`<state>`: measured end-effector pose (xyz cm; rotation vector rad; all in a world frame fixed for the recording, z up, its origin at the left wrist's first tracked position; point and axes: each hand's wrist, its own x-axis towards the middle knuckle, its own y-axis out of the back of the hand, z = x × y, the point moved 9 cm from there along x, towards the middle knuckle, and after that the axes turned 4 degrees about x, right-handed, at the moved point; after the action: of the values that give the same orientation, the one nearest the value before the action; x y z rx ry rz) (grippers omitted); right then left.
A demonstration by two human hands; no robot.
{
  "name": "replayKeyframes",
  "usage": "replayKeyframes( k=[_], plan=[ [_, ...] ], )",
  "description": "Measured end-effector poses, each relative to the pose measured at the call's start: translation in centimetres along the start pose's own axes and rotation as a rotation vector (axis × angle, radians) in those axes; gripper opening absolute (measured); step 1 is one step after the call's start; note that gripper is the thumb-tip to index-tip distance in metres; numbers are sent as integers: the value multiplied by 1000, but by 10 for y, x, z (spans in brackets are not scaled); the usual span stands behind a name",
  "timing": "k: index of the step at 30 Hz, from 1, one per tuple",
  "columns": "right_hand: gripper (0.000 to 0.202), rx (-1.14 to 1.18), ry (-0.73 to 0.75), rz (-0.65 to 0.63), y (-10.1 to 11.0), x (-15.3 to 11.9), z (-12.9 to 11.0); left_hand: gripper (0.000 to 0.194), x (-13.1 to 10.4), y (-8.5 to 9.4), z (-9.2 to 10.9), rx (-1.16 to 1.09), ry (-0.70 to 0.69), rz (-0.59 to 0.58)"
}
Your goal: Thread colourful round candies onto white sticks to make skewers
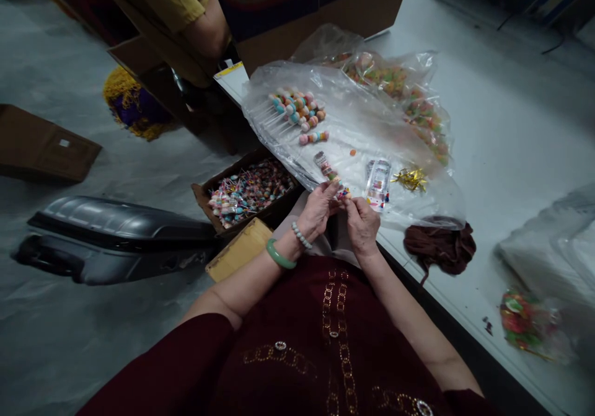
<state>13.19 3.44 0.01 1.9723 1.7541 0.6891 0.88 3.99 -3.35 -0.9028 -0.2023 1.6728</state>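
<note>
My left hand [317,210], with a bead bracelet and a green bangle, is closed around a candy skewer [326,164] in a clear printed sleeve. Its wrapped balls stick out beyond my fingers toward the plastic sheet. My right hand [362,222] pinches the near end of the same sleeve; the fingertips partly hide what is there. Just beyond my right hand lies a stack of flat printed sleeves [379,179], with a bunch of gold twist ties [409,179] to its right. Unwrapped candy skewers [297,109] are heaped farther off, one lying apart.
A clear plastic sheet [367,137] covers part of the white table [493,93]. Bagged colourful candies [385,78] lie behind. Left of the table stand a carton [201,200] of wrapped skewers and a grey suitcase [125,236]. A brown cloth [439,248] sits right. Another person's arm [207,28] shows behind.
</note>
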Motion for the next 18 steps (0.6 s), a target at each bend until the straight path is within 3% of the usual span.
replayKeyframes(
  k=[4,7,11,18],
  plan=[
    [26,19,3,-12,-2,1,4,28,-6,23,15,265,-239,156],
    [22,34,17,-38,-6,0,1,16,-16,26,28,492,-424,195],
    [21,103,-18,-54,-9,-2,5,5,-22,24,34,684,-501,198],
    [19,287,-90,-69,-14,-1,15,6,-23,21,39,898,-599,215]
  ],
)
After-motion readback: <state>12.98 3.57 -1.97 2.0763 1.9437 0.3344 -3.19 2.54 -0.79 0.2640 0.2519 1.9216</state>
